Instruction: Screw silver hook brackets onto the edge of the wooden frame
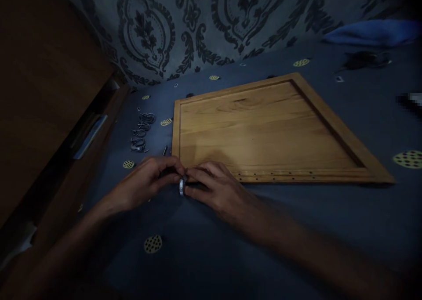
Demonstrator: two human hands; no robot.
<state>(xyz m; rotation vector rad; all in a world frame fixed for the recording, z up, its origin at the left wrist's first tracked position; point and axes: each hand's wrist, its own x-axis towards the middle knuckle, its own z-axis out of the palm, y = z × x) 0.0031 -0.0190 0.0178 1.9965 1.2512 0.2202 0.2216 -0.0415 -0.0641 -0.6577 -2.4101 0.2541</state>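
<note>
A curved, shiny metal clip (pixel 181 187) stands at the near left corner of a framed wooden board (pixel 244 128). My left hand (pixel 154 177) pinches it from the left between thumb and fingertips. From the other side, my right hand (pixel 217 188) closes its fingers on the same clip, resting over the board's near edge. The fingertips hide part of the clip and whether it is fixed to the wood. Small dark holes (pixel 273 174) run in pairs along the near frame strip, right of my right hand.
Several similar metal clips (pixel 138 144) lie left of the board on the blue patterned cloth (pixel 204 256). A thin dark rod (pixel 165 151) lies beside the board's left edge. Wooden furniture (pixel 49 93) borders the left; a blue cloth bundle (pixel 376 32) sits far right.
</note>
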